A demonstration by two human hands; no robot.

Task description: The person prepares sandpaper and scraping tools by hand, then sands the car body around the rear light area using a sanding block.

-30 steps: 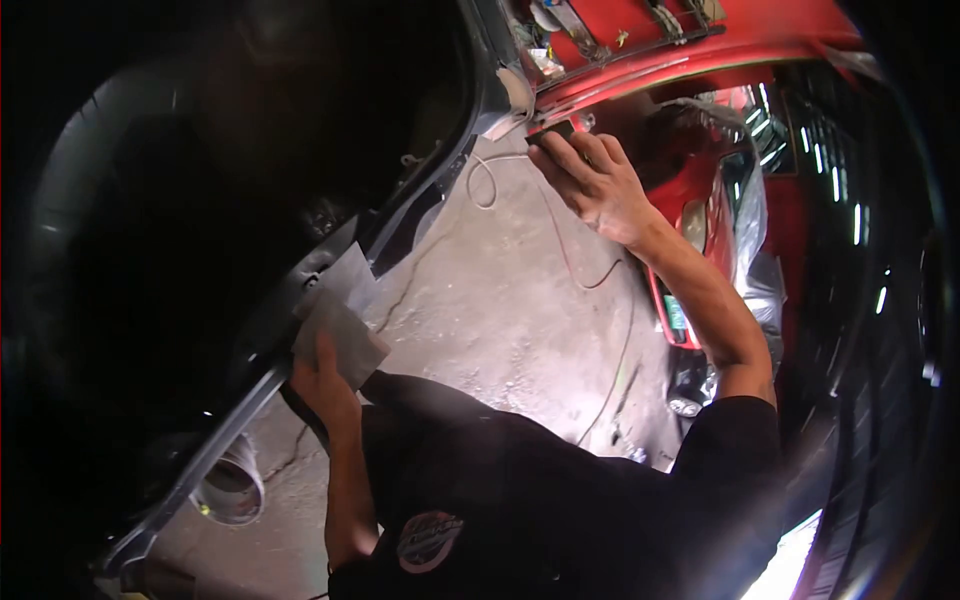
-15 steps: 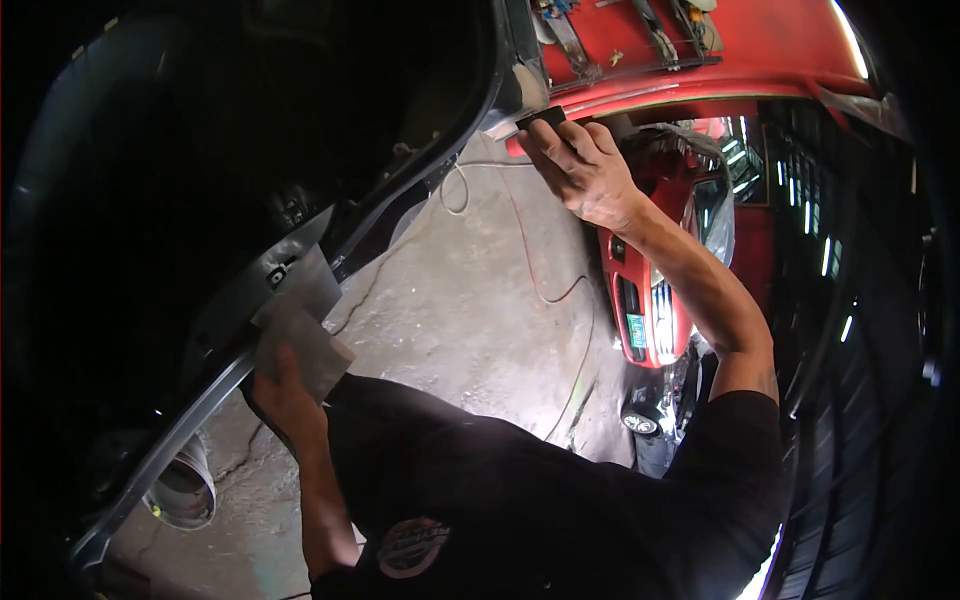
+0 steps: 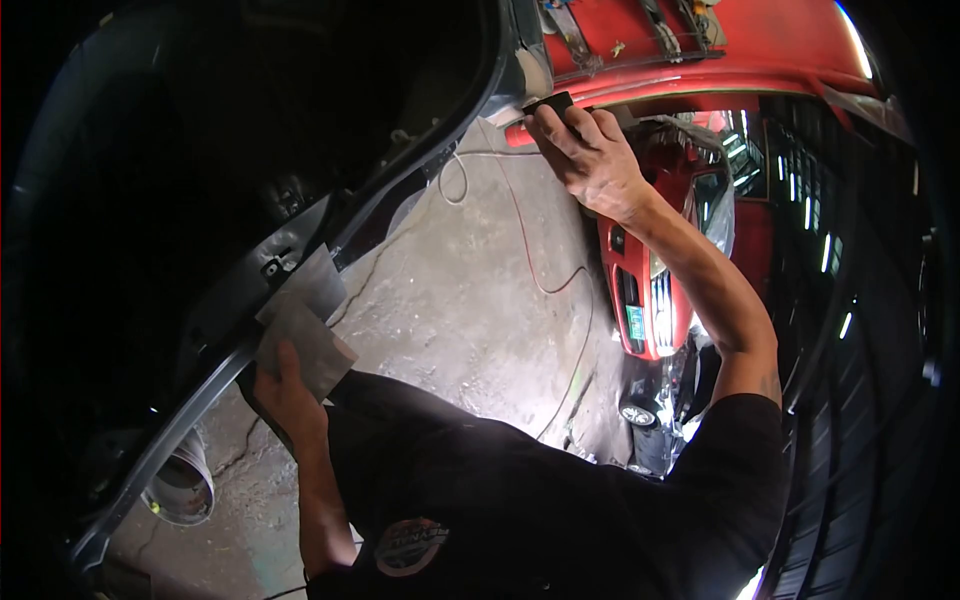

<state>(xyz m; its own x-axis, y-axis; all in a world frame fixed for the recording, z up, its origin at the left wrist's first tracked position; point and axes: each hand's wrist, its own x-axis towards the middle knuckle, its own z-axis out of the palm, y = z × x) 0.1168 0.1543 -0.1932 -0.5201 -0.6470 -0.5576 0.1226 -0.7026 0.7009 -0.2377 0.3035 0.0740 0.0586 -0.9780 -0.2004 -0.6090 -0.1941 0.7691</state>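
Note:
On the left, my left hand [image 3: 290, 395] grips a flat grey sheet [image 3: 312, 352] that looks like sandpaper, with the thumb laid over it. A second grey piece [image 3: 315, 285] lies just above, against the dark car body [image 3: 400, 165]; whether it is loose or part of the car, I cannot tell. Higher up, my right hand [image 3: 595, 165] has its fingers bent over a black sanding block [image 3: 549, 104]. The block is at the lower end of a beige, filler-like patch [image 3: 534, 72] on the car's edge. My right fingertips are partly hidden.
A red panel with tools [image 3: 660, 35] on it is at the top. Beyond my right arm stands a red car [image 3: 640, 290], partly covered in plastic. A thin hose [image 3: 525, 240] runs across the concrete floor [image 3: 450, 300]. A round pipe-like container [image 3: 183, 485] sits at lower left.
My right hand and the block have shifted slightly to the right and up along the car's edge. My left hand stays nearly in place with the grey sheet.

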